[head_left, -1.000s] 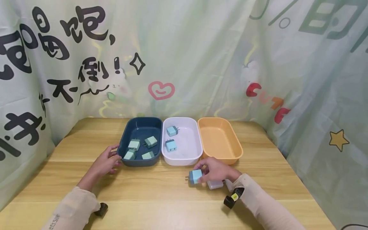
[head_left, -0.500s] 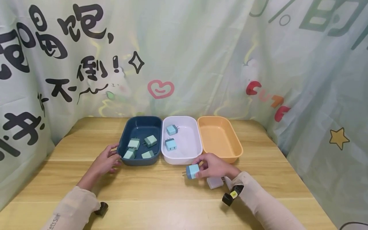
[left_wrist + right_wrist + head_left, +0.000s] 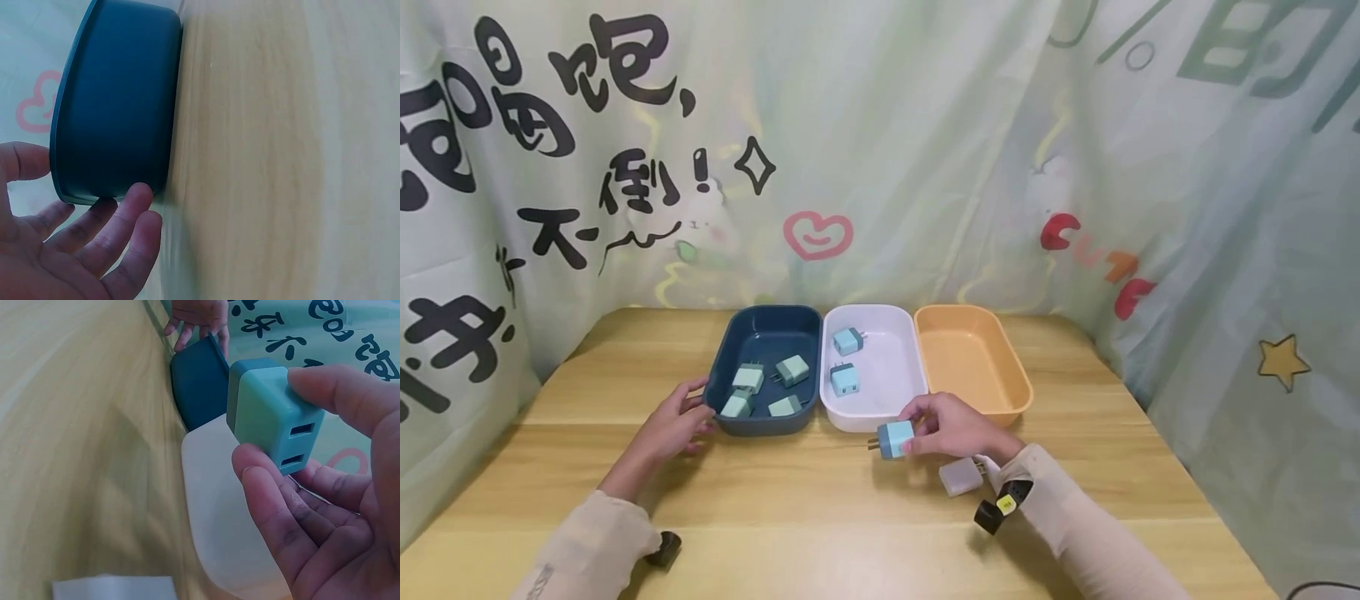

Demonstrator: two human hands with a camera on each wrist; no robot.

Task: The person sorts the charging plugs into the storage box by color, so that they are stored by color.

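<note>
On my table [image 3: 790,521], mid-frame, the left tray [image 3: 767,427] has four chargers [image 3: 748,378] inside, the middle tray [image 3: 883,367] two, the right tray [image 3: 973,371] beside that. My left hand [image 3: 673,423] is at the left tray's edge; lower centre, I hold one charger [image 3: 897,439] in my right hand [image 3: 955,427] before the middle tray, a plug [image 3: 960,477] lying below.

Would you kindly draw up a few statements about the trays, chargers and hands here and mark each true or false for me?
1. The right hand holds a light-blue charger. True.
2. The charger in that hand has four slots in its face. False: it has two.
3. Four green chargers lie in the dark blue tray. True.
4. The left hand is gripping a charger. False: the left hand touches the dark blue tray.
5. The white tray stands at the far left of the row. False: the white tray is in the middle.
</note>
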